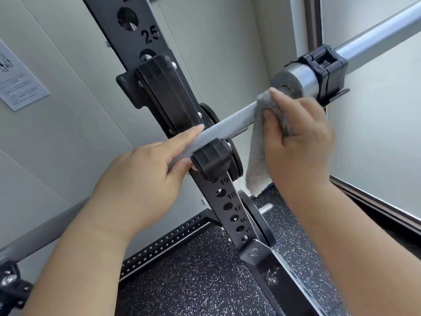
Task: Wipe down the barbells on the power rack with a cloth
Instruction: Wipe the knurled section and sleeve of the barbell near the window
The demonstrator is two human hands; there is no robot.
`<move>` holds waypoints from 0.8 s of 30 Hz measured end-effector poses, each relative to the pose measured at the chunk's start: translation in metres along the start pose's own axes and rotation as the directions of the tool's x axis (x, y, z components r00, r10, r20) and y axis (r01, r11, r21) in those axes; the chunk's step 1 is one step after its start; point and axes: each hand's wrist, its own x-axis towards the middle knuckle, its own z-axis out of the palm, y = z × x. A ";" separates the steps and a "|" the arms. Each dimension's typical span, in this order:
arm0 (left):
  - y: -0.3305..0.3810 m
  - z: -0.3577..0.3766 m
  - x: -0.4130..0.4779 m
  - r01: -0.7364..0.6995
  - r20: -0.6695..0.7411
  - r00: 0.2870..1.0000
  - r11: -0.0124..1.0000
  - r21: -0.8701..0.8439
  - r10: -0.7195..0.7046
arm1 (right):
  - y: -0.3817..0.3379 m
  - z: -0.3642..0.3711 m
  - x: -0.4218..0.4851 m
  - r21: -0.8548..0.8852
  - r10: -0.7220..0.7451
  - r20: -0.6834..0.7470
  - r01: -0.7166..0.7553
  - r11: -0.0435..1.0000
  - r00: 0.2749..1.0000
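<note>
- The barbell [230,120] sits in the black hook [211,160] on the rack post [230,201], pretty much dead centre of my view. Its long axis runs from about 8 o'clock up to 2 o'clock.
- The cloth [257,160] is folded over the rough grip part of the bar, at 2 o'clock from the hook, with a loose tail hanging down toward 6.
- My right hand [303,133] is clenched round the cloth and the bar inside it. It's just beside the fat end sleeve [296,82] and its black collar [328,69], which carry on toward 2 o'clock.
- My left hand [145,169] grasps the bar on the 8 o'clock side of the hook, forefinger laid along the top, thumb underneath.
- So the bare stretch lies toward 8 o'clock from the cloth. I reckon the next wipe slides down that line, with the hook in the way partway. That's the right hand's job; the left only steadies.
- Speckled floor mat [193,270] down at 6.
</note>
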 end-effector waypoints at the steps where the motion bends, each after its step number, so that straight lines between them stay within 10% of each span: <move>1: 0.002 0.002 -0.001 -0.014 -0.026 1.000 1.000 0.027 0.015 | -0.005 0.002 -0.008 0.006 -0.036 0.046 0.036 0.999 0.998; 4: 0.003 0.004 -0.003 -0.019 -0.058 0.998 0.997 0.070 0.023 | -0.013 0.002 -0.018 0.051 -0.162 0.175 0.155 0.987 0.971; 9: 0.002 0.010 -0.003 -0.022 -0.124 0.992 0.992 0.127 0.038 | 0.007 -0.004 0.005 -0.009 0.015 0.005 -0.015 1.000 1.000; 14: -0.003 0.015 -0.007 -0.003 -0.247 0.969 1.000 -0.012 0.000 | -0.013 0.002 -0.026 0.079 -0.131 0.218 0.116 0.990 0.967; 19: -0.007 0.014 -0.003 -0.023 -0.231 0.973 0.997 -0.070 0.006 | 0.000 -0.004 -0.005 0.033 0.040 0.034 -0.041 0.999 0.999; 24: -0.007 0.007 -0.001 -0.026 -0.170 0.985 0.993 -0.111 0.007 | -0.018 0.006 -0.036 0.169 -0.094 0.233 0.055 0.984 0.968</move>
